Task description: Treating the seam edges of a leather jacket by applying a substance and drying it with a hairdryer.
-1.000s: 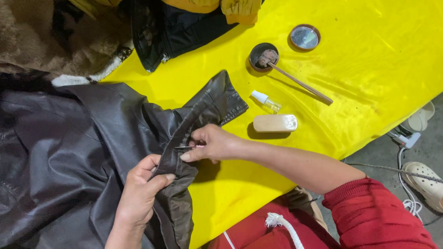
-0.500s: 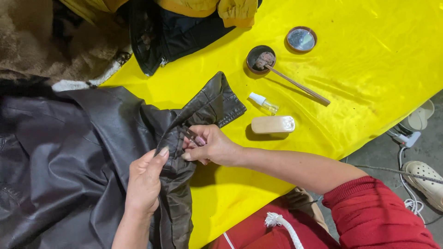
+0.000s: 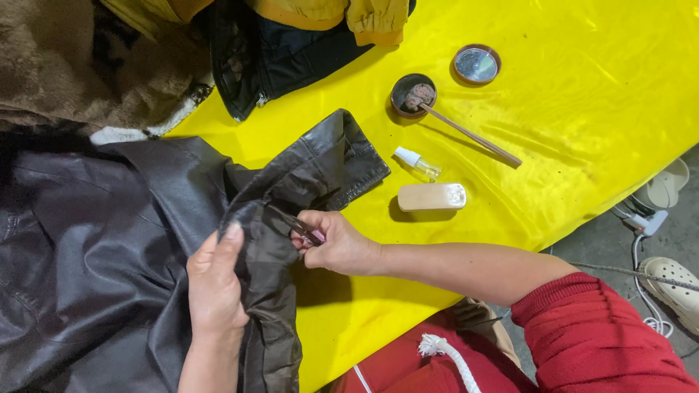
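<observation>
Two hands — left hand [image 3: 215, 280] and right hand [image 3: 336, 244] — pinch one dark leather jacket [image 3: 109, 255] near the yellow table [image 3: 582, 131] edge.

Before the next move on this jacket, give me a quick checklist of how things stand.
1. Left hand grips the dark leather jacket fold: ok.
2. Right hand pinches a thin dark tool at the fold: ok; what kind of tool, cannot tell.
3. Jacket cuff lies flat on the yellow table cover: ok.
4. Small spray bottle and wooden block lie apart from the cuff: ok.
5. Open tin with a stick resting in it, lid set aside: ok.
</observation>
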